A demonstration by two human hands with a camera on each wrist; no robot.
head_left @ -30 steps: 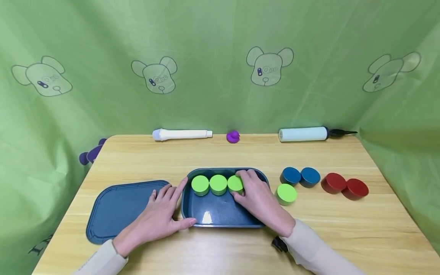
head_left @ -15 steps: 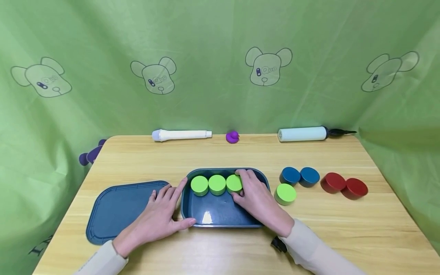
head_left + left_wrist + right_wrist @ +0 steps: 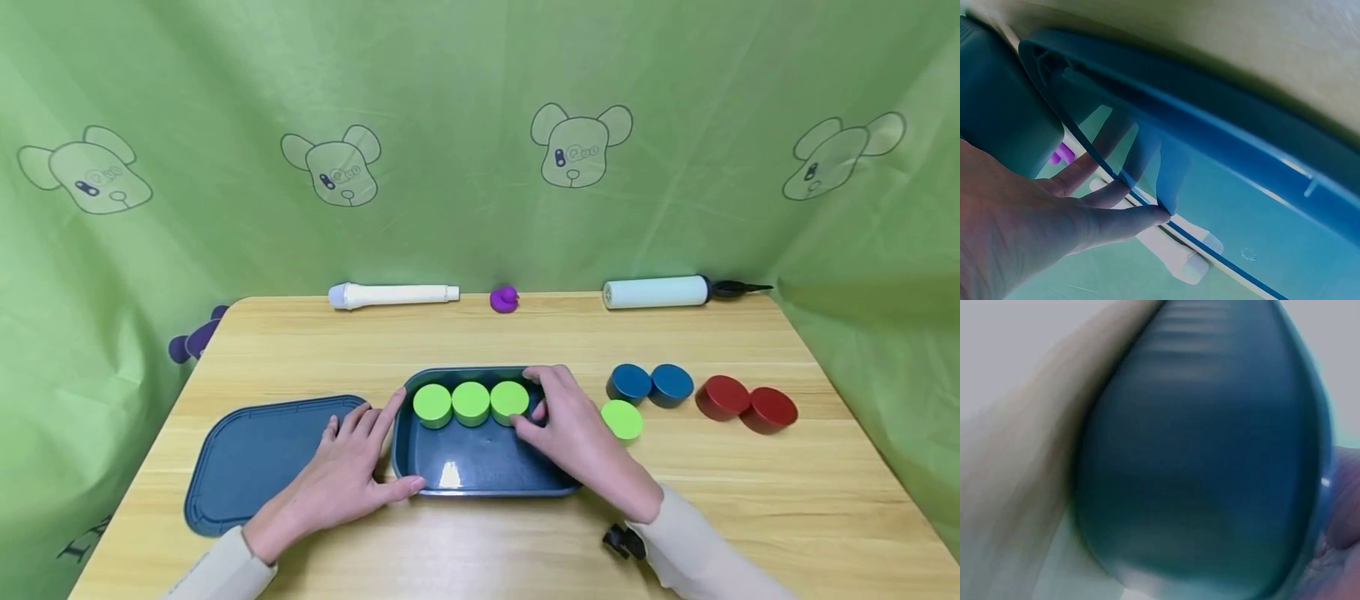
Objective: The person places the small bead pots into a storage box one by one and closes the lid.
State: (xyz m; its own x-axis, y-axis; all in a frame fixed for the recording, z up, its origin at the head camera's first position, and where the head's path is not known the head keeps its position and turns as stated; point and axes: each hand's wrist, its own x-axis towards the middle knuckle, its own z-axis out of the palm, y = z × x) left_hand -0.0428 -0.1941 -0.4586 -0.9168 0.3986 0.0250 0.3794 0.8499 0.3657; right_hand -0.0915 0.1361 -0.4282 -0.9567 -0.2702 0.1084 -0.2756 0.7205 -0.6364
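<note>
Three lime-green round blocks point(image 3: 470, 404) stand in a row along the back of a dark blue rectangular tray point(image 3: 487, 467). My right hand point(image 3: 581, 429) is over the tray's right side, thumb and fingers spread apart beside the rightmost green block point(image 3: 509, 402), with nothing gripped. Fingers stretched, my left hand point(image 3: 341, 479) lies against the tray's left side, its other fingertips over the edge of a flat blue lid point(image 3: 251, 467). In the left wrist view, fingertips touch the lid's rim point(image 3: 1200, 247). The right wrist view is blurred, showing mostly the tray's outer wall point(image 3: 1197, 437).
Right of the tray stand another green block point(image 3: 622, 419), two blue blocks point(image 3: 649, 384) and two red blocks point(image 3: 746, 404). Along the table's back edge lie a white microphone point(image 3: 397, 295), a purple rubber duck point(image 3: 505, 299) and a pale hand pump point(image 3: 656, 292). A green curtain point(image 3: 450, 225) hangs behind.
My right hand has let go of the rightmost green block and moved slightly right, its fingers spreading. The block stays in the row. My left hand has kept its place.
</note>
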